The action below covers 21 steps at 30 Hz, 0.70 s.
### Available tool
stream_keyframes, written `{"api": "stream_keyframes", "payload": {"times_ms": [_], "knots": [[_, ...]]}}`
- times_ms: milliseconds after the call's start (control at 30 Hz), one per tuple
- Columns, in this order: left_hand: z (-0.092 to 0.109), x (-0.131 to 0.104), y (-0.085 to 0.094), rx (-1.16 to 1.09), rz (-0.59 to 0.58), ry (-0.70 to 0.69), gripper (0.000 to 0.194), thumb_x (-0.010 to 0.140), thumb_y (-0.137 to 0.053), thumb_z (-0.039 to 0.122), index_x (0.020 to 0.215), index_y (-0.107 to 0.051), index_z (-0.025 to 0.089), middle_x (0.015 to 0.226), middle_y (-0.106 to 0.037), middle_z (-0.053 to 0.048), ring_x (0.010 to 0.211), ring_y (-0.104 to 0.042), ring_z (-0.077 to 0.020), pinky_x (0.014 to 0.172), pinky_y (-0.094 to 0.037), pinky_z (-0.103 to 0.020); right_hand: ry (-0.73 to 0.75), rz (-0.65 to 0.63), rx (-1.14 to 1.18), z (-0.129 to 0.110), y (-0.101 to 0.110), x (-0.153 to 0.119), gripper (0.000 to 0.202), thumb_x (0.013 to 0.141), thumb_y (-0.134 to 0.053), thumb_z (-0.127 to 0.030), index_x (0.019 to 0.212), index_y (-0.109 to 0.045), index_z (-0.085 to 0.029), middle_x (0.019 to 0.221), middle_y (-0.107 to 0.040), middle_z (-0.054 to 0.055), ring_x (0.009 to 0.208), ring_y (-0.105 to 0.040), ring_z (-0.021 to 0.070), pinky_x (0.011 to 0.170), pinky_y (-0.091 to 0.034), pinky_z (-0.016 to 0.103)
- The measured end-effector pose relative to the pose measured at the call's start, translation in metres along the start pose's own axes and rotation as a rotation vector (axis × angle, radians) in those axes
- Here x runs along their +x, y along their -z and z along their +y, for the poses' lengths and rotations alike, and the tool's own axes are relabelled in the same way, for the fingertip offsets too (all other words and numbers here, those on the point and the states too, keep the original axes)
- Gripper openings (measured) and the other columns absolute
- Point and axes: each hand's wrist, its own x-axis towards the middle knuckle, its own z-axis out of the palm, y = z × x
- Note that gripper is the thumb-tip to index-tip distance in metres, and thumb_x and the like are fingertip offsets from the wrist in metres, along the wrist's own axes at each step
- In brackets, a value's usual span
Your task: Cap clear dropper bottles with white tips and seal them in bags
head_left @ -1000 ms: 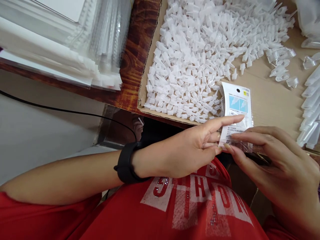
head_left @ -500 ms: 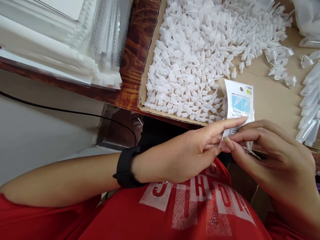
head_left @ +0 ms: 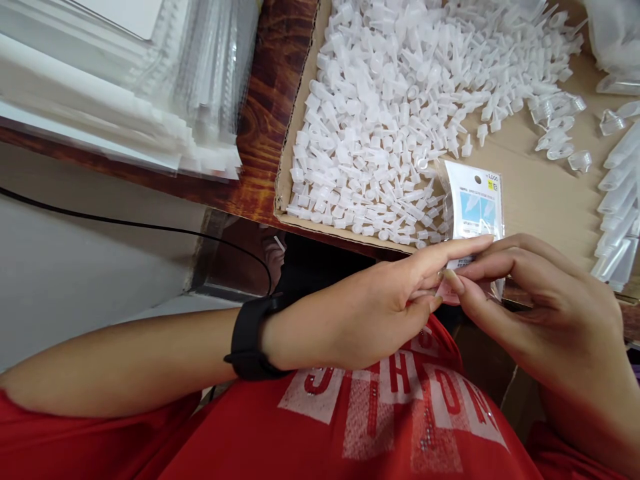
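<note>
Between my hands, over the near edge of the cardboard tray, is a clear plastic packet (head_left: 476,200) with a white printed card inside; a round hole, a yellow mark and blue pictures show on the card. My left hand (head_left: 373,307), below a black wristband, is closed on the packet's lower left side, its index finger laid across the front. With thumb and fingertips my right hand (head_left: 545,300) pinches the packet's lower end. Part of that lower end is covered by my fingers.
A cardboard tray (head_left: 530,200) holds a heap of small white nozzle caps (head_left: 380,120). Clear tubes (head_left: 617,200) lie in a row at its right. Stacked plastic sleeves (head_left: 125,87) sit on the wooden table (head_left: 270,87) at left. A black cable (head_left: 125,220) hangs below.
The packet's upper part has tilted slightly, and my right hand has shifted a little to the left. Both hands keep their hold at its lower end.
</note>
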Motion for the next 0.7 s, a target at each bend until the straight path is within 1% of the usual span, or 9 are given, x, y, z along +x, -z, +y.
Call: {"api": "stream_keyframes", "payload": {"times_ms": [67, 133, 200, 300, 400, 467, 567, 633, 700], "knots": [[-0.0016, -0.0005, 0.0003, 0.006, 0.003, -0.011, 0.061, 0.114, -0.051, 0.032, 0.172, -0.034, 0.026, 0.162, -0.059, -0.01, 0.143, -0.063, -0.0229, 0.123, -0.049, -0.035, -0.006, -0.007, 0.001, -0.0002, 0.0, 0.0, 0.006, 0.098, -0.075, -0.02, 0.094, -0.072, -0.023, 0.091, -0.072, 0.0, 0.083, -0.068, 0.0132, 0.073, -0.052, 0.03], [-0.0033, -0.0008, 0.0007, 0.022, -0.003, -0.029, 0.061, 0.114, -0.05, 0.031, 0.172, -0.033, 0.025, 0.169, -0.052, -0.01, 0.147, -0.06, -0.0239, 0.126, -0.047, -0.038, -0.008, -0.012, 0.007, -0.0001, -0.0004, 0.0, 0.006, 0.098, -0.075, -0.02, 0.094, -0.072, -0.023, 0.091, -0.072, 0.0, 0.084, -0.068, 0.0131, 0.073, -0.051, 0.03], [-0.0049, -0.0009, 0.0013, 0.038, -0.013, -0.054, 0.061, 0.114, -0.049, 0.028, 0.173, -0.032, 0.024, 0.169, -0.052, -0.011, 0.147, -0.06, -0.0248, 0.126, -0.048, -0.039, -0.014, -0.013, 0.016, -0.0003, -0.0008, 0.0, 0.006, 0.098, -0.075, -0.02, 0.094, -0.072, -0.023, 0.092, -0.071, 0.0, 0.085, -0.068, 0.013, 0.074, -0.051, 0.029], [-0.0065, -0.0008, 0.002, 0.042, -0.028, -0.078, 0.062, 0.114, -0.047, 0.026, 0.173, -0.029, 0.022, 0.167, -0.055, -0.012, 0.146, -0.062, -0.0246, 0.125, -0.05, -0.038, -0.027, -0.014, 0.028, -0.001, -0.0007, 0.0003, 0.006, 0.098, -0.074, -0.02, 0.094, -0.072, -0.023, 0.091, -0.071, 0.0, 0.086, -0.067, 0.0129, 0.076, -0.05, 0.029], [-0.0058, -0.0005, 0.0023, 0.052, -0.025, -0.082, 0.062, 0.113, -0.048, 0.025, 0.173, -0.031, 0.023, 0.17, -0.05, -0.011, 0.149, -0.059, -0.025, 0.127, -0.048, -0.039, -0.036, -0.016, 0.018, -0.0016, -0.0002, 0.0006, 0.007, 0.099, -0.074, -0.02, 0.092, -0.072, -0.023, 0.09, -0.071, 0.0, 0.085, -0.067, 0.013, 0.076, -0.049, 0.03], [-0.0043, -0.0002, 0.0024, 0.063, -0.024, -0.083, 0.063, 0.113, -0.048, 0.025, 0.173, -0.03, 0.02, 0.172, -0.047, -0.011, 0.151, -0.057, -0.0251, 0.127, -0.048, -0.037, -0.039, -0.018, 0.018, -0.0015, -0.0003, 0.0009, 0.008, 0.099, -0.074, -0.02, 0.092, -0.071, -0.023, 0.09, -0.071, 0.0, 0.086, -0.067, 0.013, 0.076, -0.049, 0.03], [-0.0021, -0.0001, 0.0021, 0.063, -0.025, -0.072, 0.063, 0.112, -0.048, 0.024, 0.172, -0.029, 0.017, 0.166, -0.055, -0.013, 0.145, -0.062, -0.0238, 0.124, -0.05, -0.035, -0.031, -0.018, 0.026, -0.0013, -0.0013, 0.0015, 0.007, 0.098, -0.074, -0.019, 0.093, -0.071, -0.023, 0.092, -0.071, 0.0, 0.088, -0.068, 0.0133, 0.078, -0.05, 0.03], [-0.0013, -0.0003, 0.0017, 0.059, -0.013, -0.057, 0.063, 0.112, -0.049, 0.023, 0.172, -0.031, 0.019, 0.158, -0.064, -0.012, 0.141, -0.067, -0.0245, 0.122, -0.053, -0.037, -0.023, -0.017, 0.027, -0.0014, -0.0023, 0.002, 0.007, 0.099, -0.073, -0.02, 0.093, -0.071, -0.024, 0.092, -0.071, 0.0, 0.088, -0.068, 0.0136, 0.078, -0.05, 0.03], [-0.0012, -0.0005, 0.0014, 0.051, 0.004, -0.042, 0.063, 0.11, -0.05, 0.022, 0.171, -0.034, 0.019, 0.152, -0.068, -0.013, 0.137, -0.069, -0.0259, 0.12, -0.056, -0.041, -0.023, -0.017, 0.025, -0.0015, -0.003, 0.0024, 0.007, 0.099, -0.073, -0.02, 0.093, -0.071, -0.024, 0.091, -0.071, 0.0, 0.087, -0.068, 0.0138, 0.078, -0.05, 0.03]]}}
